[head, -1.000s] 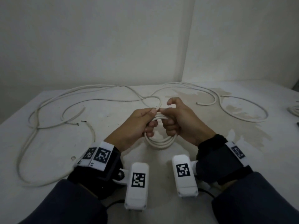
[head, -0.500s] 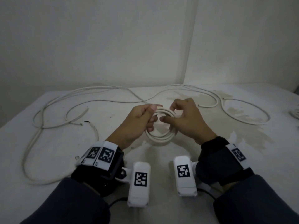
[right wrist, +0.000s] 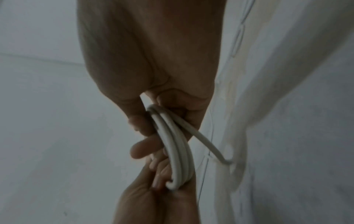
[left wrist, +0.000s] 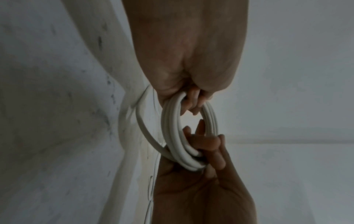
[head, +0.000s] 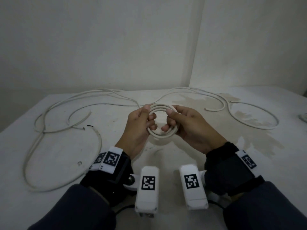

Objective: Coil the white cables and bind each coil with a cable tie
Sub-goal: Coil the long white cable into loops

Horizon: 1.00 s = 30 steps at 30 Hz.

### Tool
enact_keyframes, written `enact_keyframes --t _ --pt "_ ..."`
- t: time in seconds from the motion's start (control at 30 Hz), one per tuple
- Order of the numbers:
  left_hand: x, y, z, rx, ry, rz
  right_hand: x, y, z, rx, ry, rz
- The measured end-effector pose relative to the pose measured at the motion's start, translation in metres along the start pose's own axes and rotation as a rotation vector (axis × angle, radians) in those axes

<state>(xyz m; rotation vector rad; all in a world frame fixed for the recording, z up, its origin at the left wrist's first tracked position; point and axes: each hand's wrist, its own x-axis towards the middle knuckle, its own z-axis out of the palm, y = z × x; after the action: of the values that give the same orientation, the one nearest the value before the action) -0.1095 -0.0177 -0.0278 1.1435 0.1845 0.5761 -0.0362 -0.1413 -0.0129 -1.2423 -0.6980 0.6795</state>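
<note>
A small round coil of white cable (head: 162,132) is held above the table between both hands. My left hand (head: 143,123) grips the coil's left side, thumb on top and fingers curled through the ring. My right hand (head: 178,122) grips its right side the same way. The coil (left wrist: 173,133) has about three turns, and one loose strand (left wrist: 142,127) bows out from it. From the right wrist the coil (right wrist: 177,153) shows edge-on with a free cable end (right wrist: 212,149) sticking out toward the table. No cable tie is visible.
Long loose white cables (head: 49,113) sprawl over the white table's left half, and more cable loops (head: 245,112) lie on the right across a stained patch (head: 259,141). Another cable bundle (head: 303,117) peeks in at the right edge. Walls close in behind the table.
The coil has been turned from hanging below the hands to a flatter ring between them. Both hands shifted apart to opposite sides and slightly away from me.
</note>
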Motion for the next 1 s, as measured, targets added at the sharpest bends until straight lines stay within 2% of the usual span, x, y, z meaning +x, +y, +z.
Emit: enact_keyframes --t 0.1,0.17,0.27,0.4,0.47,0.57,0.63,0.73,0.8,0.9,0.93,1.0 --pt "0.000 -0.001 -0.003 -0.040 0.022 -0.026 0.002 0.002 0.006 0.206 -0.031 0.121" --pt "-0.001 -0.003 -0.003 -0.063 -0.002 -0.049 0.003 0.002 0.008 0.143 0.024 0.169" --pt "-0.003 -0.004 0.001 -0.101 -0.087 -0.086 0.003 -0.001 0.007 0.086 0.136 0.157" --pt "-0.004 -0.004 0.005 -0.045 -0.151 -0.099 0.002 -0.001 0.004 0.241 0.272 0.118" --pt "-0.004 -0.005 0.005 0.135 -0.082 -0.054 0.002 -0.003 0.002 0.347 0.312 0.095" --pt "0.000 -0.006 -0.003 0.346 0.169 0.036 0.002 -0.008 -0.004 0.488 0.334 0.045" --pt "0.001 -0.010 -0.011 0.426 0.282 -0.039 0.001 -0.010 -0.007 0.571 0.320 0.033" --pt "-0.001 -0.015 -0.013 0.369 0.262 -0.211 0.001 -0.008 -0.005 0.642 0.289 0.033" --pt "-0.001 -0.015 -0.010 0.231 0.256 -0.249 0.002 -0.008 -0.003 0.636 0.278 0.030" --pt "0.000 -0.012 -0.012 -0.092 0.329 -0.187 0.002 -0.007 0.000 0.510 0.347 0.001" --pt "0.000 -0.009 -0.011 -0.113 0.329 -0.138 0.002 -0.006 0.000 0.454 0.387 -0.017" --pt "-0.001 -0.004 -0.005 -0.017 0.304 -0.006 0.003 -0.004 0.001 0.357 0.428 -0.045"
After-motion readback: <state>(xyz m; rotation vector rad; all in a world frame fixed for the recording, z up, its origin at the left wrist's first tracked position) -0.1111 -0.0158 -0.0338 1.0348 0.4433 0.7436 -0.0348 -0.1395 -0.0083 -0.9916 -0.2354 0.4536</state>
